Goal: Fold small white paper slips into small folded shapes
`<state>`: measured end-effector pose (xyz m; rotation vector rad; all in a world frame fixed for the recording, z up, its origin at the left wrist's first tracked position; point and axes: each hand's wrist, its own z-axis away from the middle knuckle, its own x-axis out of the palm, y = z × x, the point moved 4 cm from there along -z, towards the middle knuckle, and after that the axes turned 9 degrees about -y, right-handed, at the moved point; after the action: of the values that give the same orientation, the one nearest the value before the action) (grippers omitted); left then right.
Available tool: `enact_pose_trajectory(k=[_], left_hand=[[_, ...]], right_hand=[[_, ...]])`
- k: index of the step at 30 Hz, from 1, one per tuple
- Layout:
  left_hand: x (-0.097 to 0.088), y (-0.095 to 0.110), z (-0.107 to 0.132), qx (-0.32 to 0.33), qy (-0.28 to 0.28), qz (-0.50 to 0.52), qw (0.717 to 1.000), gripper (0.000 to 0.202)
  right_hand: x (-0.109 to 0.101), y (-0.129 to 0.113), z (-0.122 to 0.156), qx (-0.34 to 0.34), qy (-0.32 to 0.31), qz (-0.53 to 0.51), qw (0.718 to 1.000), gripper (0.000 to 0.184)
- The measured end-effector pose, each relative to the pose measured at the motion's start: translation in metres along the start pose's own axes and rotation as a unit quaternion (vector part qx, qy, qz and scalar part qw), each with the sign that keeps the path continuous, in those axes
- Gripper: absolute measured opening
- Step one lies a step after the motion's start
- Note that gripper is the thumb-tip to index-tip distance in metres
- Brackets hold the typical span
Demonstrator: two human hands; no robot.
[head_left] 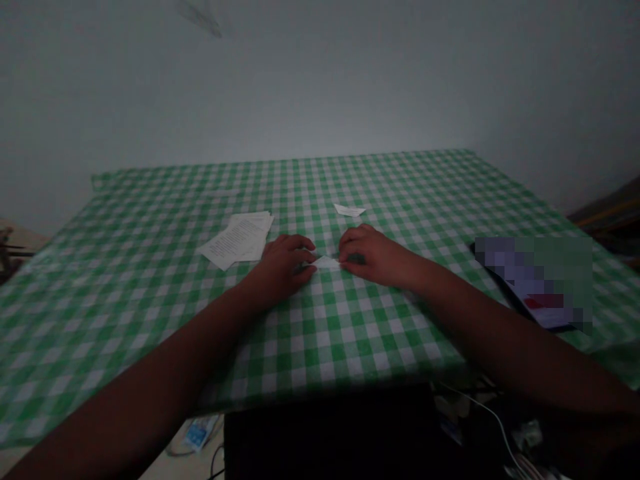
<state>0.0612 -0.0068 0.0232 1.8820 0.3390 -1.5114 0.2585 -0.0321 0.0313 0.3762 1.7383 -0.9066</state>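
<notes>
A small folded piece of white paper (327, 263), roughly triangular, lies on the checked cloth between my hands. My left hand (289, 261) pinches its left corner between thumb and fingers. At the opposite corner, the thumb and fingertips of my right hand (367, 255) are closed on the paper. Just beyond my right hand rests another folded paper (349, 211), boat-like in outline. Beside my left hand is a loose stack of printed sheets (240, 239), its top sheet turned at an angle.
A green and white checked tablecloth (310, 347) covers the table, which meets a pale wall (320, 80) at the back. To the right lies a dark-edged flat device (520, 287), partly blurred out. A white cable (493, 413) hangs below the front edge.
</notes>
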Motion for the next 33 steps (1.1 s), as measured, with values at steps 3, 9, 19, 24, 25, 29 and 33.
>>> enact_pose_trajectory(k=[3, 9, 19, 24, 25, 29, 33], left_hand=[[0.000, 0.000, 0.001, 0.006, 0.013, -0.002, 1.000, 0.012], [-0.004, 0.009, 0.001, 0.015, 0.049, -0.002, 0.999, 0.010], [-0.002, 0.008, -0.001, 0.012, 0.068, 0.000, 0.998, 0.005], [-0.002, 0.007, -0.001, 0.018, 0.072, -0.010, 0.997, 0.005], [-0.002, 0.007, 0.000, 0.021, 0.072, -0.012, 0.997, 0.006], [-0.002, 0.008, -0.001, 0.015, 0.061, -0.013, 0.998, 0.006], [-0.004, 0.011, 0.000, 0.013, 0.057, -0.009, 0.998, 0.005]], right_hand=[[0.001, -0.001, -0.001, 0.008, 0.005, 0.002, 1.000, 0.008], [0.007, -0.002, -0.003, 0.009, 0.010, 0.016, 1.000, 0.009], [0.005, -0.003, -0.004, 0.058, 0.066, 0.025, 0.996, 0.004], [0.007, -0.005, -0.004, 0.068, 0.064, 0.041, 0.995, 0.006], [0.008, -0.006, -0.004, 0.069, 0.064, 0.042, 0.995, 0.007], [0.010, -0.006, -0.004, 0.072, 0.064, 0.043, 0.994, 0.009], [0.013, -0.005, -0.004, 0.067, 0.060, 0.041, 0.995, 0.011]])
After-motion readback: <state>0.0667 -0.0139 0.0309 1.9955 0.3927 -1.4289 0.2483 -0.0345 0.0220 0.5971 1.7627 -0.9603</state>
